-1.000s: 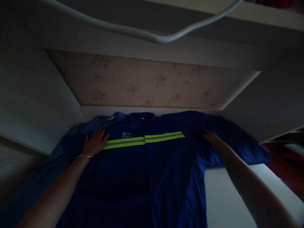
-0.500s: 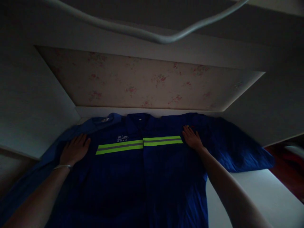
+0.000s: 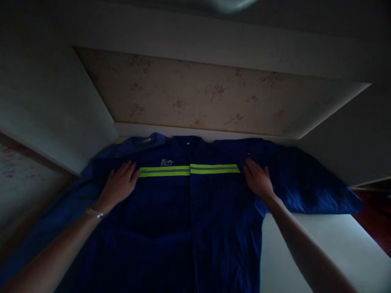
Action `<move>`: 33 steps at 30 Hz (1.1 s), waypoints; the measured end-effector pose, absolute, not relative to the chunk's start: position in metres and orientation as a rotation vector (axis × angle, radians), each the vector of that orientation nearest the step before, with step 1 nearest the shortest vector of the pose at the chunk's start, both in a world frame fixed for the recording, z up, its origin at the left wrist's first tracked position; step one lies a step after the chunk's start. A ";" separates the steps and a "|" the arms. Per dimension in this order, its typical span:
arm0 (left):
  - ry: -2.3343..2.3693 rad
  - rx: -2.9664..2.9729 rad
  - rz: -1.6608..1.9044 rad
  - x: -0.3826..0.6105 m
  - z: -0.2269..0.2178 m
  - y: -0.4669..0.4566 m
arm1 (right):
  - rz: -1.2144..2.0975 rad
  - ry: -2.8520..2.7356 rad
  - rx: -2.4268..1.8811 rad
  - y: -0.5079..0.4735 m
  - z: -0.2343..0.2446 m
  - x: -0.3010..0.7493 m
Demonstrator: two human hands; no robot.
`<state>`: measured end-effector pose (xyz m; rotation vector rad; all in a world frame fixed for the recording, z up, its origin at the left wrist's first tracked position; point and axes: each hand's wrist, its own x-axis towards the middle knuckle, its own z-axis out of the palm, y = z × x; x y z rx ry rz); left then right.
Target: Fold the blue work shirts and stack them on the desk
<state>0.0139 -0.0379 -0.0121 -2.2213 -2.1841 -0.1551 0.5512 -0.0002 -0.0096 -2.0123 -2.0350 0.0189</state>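
A dark blue work jacket (image 3: 159, 211) lies spread out, front side up, with its collar towards the wall. Across its chest runs a yellow-green reflective strip (image 3: 165, 171), and white lettering sits above the strip on the left. My left hand (image 3: 120, 183) rests flat on the left chest, fingertips by the strip's left end, a bracelet on the wrist. On the other side my right hand (image 3: 258, 178) lies with fingers outstretched near the strip's right end. Under the jacket on the left shows a lighter blue garment (image 3: 71, 195).
The clothes lie on a white surface (image 3: 305, 236) between pale side panels (image 3: 45, 89). Behind them is a wall with floral wallpaper (image 3: 195, 93). A pale, blurred cable (image 3: 235, 5) hangs at the top. Something red (image 3: 372, 224) is at the far right, in dim light.
My left hand has moved inward across the jacket, from the shoulder to the strip's end. My right hand stays near the strip's right end. The view has shifted, and less of the cable shows.
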 end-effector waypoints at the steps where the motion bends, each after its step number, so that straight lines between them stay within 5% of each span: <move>1: -2.143 -2.331 -0.129 0.024 -0.014 -0.060 | 0.056 -2.121 -1.894 -0.023 -0.010 0.534; 7: -2.167 -2.390 -0.028 0.037 -0.037 -0.169 | 0.224 -2.404 -1.675 -0.141 -0.035 0.490; 11: -2.243 -2.150 -0.505 0.027 -0.025 -0.228 | 0.358 -1.839 -1.814 -0.204 -0.044 0.511; 15: -2.389 -1.968 -0.945 0.061 -0.011 -0.314 | 0.823 -1.302 -1.828 -0.299 -0.048 0.506; 19: -3.176 -2.209 -1.215 0.128 -0.033 -0.368 | 1.248 -1.648 -1.671 -0.363 -0.056 0.461; 23: -3.967 -1.265 -1.863 0.168 -0.067 -0.360 | 1.022 -2.383 -1.580 -0.360 -0.058 0.427; 28: -3.741 -0.822 -2.527 0.178 -0.078 -0.345 | 0.759 -2.761 -1.355 -0.339 -0.051 0.423; 33: -3.631 -0.713 -2.696 0.182 -0.078 -0.338 | 0.690 -2.874 -1.258 -0.340 -0.052 0.399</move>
